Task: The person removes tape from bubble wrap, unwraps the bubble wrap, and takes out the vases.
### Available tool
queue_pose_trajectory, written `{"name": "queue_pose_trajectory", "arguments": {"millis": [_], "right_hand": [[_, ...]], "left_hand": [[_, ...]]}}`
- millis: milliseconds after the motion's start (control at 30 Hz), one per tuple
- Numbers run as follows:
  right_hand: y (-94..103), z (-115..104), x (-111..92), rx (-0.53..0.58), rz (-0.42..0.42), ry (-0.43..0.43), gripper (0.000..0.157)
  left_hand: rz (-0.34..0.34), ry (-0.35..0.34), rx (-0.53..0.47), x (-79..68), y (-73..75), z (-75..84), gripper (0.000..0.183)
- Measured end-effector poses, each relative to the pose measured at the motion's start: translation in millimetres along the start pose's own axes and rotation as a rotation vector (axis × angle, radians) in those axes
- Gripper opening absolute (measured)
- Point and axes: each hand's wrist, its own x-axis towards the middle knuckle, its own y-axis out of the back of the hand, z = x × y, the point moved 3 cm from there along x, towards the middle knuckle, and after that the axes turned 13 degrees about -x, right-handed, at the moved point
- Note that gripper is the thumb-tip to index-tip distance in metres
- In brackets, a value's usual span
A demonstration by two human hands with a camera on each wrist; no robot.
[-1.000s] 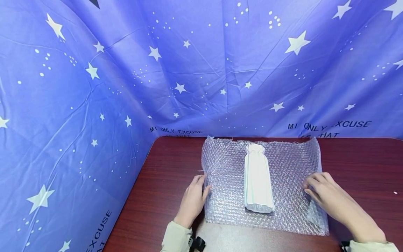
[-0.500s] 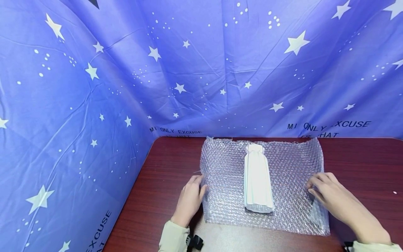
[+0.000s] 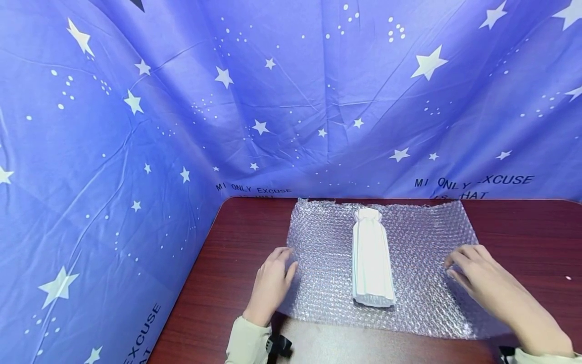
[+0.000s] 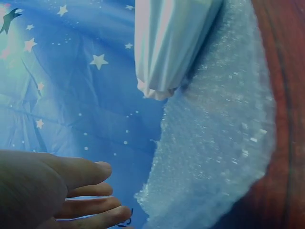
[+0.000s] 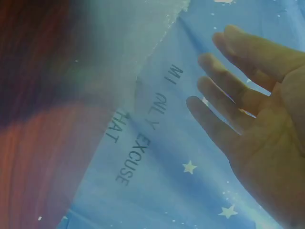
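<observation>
A white ribbed vase (image 3: 373, 258) lies on its side on a sheet of bubble wrap (image 3: 418, 283), its narrow neck toward the back of the table. At the sheet's left edge hovers my left hand (image 3: 270, 283), fingers relaxed and holding nothing. Over the right part of the sheet is my right hand (image 3: 482, 275), loosely bent and also holding nothing. In the left wrist view the vase (image 4: 174, 47) and bubble wrap (image 4: 214, 124) show beyond the left hand (image 4: 71, 191). The right wrist view has the right hand (image 5: 257, 105) with fingers spread, apart from the wrap.
The sheet lies on a dark red wooden table (image 3: 236, 237). A blue curtain with white stars (image 3: 291, 101) hangs along the back and left sides. A small white speck (image 3: 568, 278) sits on the table at right.
The bubble wrap's raised left and right edges have come down and lie flatter. Both hands have let go of the edges, the left shifting slightly left and the right slightly right. The vase stays put.
</observation>
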Motion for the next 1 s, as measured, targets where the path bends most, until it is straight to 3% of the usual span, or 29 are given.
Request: {"name": "queue_pose_trajectory", "arguments": {"millis": [100, 200, 333, 733, 1000], "right_hand": [[3.9, -2, 3, -0.001, 0.005, 0.006, 0.037], [6.4, -4, 7, 0.006, -0.017, -0.010, 0.033], [8.1, -7, 12, 0.029, -0.111, -0.075, 0.020], [7.6, -20, 28, 0.178, -0.358, -0.241, 0.050], [1.5, -27, 36, 0.216, -0.400, -0.255, 0.061]], "left_hand": [[-0.001, -0.003, -0.001, 1.6, 1.6, 3.3, 0.030], [-0.003, -0.008, -0.009, 2.9, 2.1, 6.9, 0.030], [-0.013, -0.003, -0.029, 4.7, 2.0, 12.1, 0.030], [-0.068, 0.043, -0.066, 12.1, -10.0, 20.2, 0.037], [-0.102, 0.064, -0.093, 14.6, -18.8, 25.2, 0.040]]}}
